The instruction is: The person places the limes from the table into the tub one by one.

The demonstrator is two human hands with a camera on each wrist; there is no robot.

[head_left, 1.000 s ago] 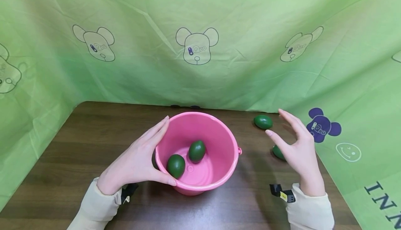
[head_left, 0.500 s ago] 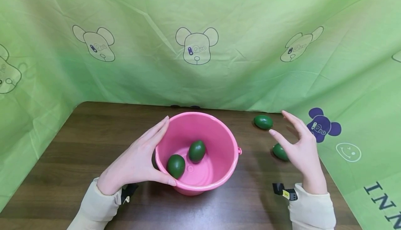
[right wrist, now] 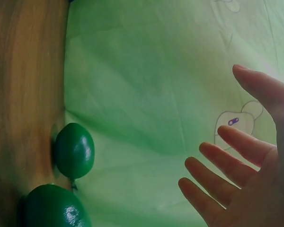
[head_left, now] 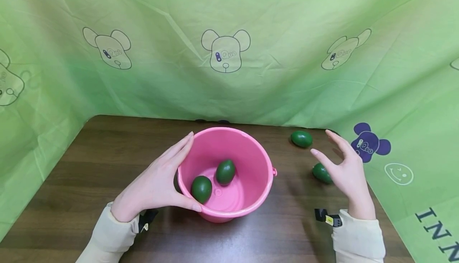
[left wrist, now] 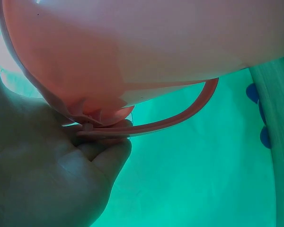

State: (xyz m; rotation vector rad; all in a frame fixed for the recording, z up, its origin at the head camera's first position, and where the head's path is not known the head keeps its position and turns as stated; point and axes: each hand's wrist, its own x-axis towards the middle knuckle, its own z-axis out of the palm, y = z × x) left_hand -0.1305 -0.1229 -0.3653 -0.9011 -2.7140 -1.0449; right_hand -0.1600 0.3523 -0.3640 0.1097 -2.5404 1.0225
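A pink bucket [head_left: 258, 191] stands on the table in the head view. Inside lie two glossy dark-green, egg-shaped fruits, one at its left wall [head_left: 201, 189] and one near the middle [head_left: 225, 172]. My left hand [head_left: 157, 185] grips the bucket's left side, thumb on the near rim and fingers along the far-left rim. The left wrist view shows the bucket's curved handle [left wrist: 180, 116] by the fingers. My right hand [head_left: 348, 171] is raised over the table's right side with fingers spread, holding nothing. Near it lie two more green fruits, one farther back [head_left: 301, 139] and one partly behind the hand [head_left: 321, 173].
The brown wooden table [head_left: 107, 155] meets a green cloth [head_left: 272, 87] with bear-head prints at the back and sides. A dark wrist strap [head_left: 335, 220] circles the right sleeve. The bucket's handle lug [head_left: 274, 172] sticks out on its right side.
My right hand has drifted slightly right and toward me, uncovering more of the nearer green fruit on the table. My left hand and the bucket have stayed in place.
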